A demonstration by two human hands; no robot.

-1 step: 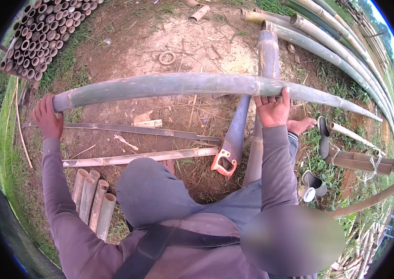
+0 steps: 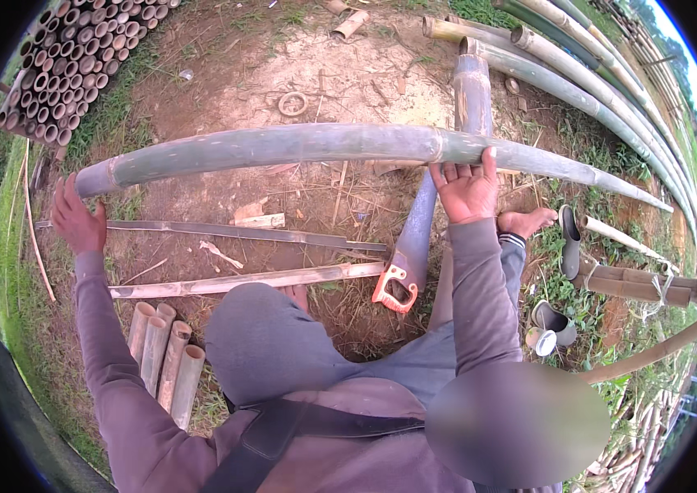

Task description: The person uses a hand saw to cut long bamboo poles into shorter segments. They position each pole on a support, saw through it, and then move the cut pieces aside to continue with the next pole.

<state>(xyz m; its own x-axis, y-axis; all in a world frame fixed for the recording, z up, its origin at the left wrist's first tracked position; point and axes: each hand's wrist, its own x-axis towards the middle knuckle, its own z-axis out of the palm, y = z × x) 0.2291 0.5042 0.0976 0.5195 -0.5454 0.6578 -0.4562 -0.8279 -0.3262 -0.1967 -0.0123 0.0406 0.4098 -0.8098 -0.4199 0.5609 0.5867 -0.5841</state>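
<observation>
A long green-grey bamboo pole (image 2: pixel 283 146) lies crosswise before me, over an upright-running bamboo post (image 2: pixel 473 94). At its left end my left hand (image 2: pixel 77 215) has its fingers apart, against or just beside the cut end. My right hand (image 2: pixel 468 191) is palm up at the pole's near side, fingertips tucked beneath it and thumb up against its side. Below the pole, left of my right forearm, a handsaw (image 2: pixel 416 234) with an orange handle leans blade up. The tip of its blade is hidden by the pole.
Split bamboo strips (image 2: pixel 233 282) lie across the ground in front of my knee. Several short bamboo tubes (image 2: pixel 187 380) sit at lower left. Cut tubes are stacked (image 2: pixel 61 78) at far left, long poles (image 2: pixel 562 99) at far right. Dark clogs (image 2: pixel 572 242) lie on the right.
The bamboo pole has shifted left, and my right hand has moved left with it. My left hand's fingers have loosened from around the pole's end and spread.
</observation>
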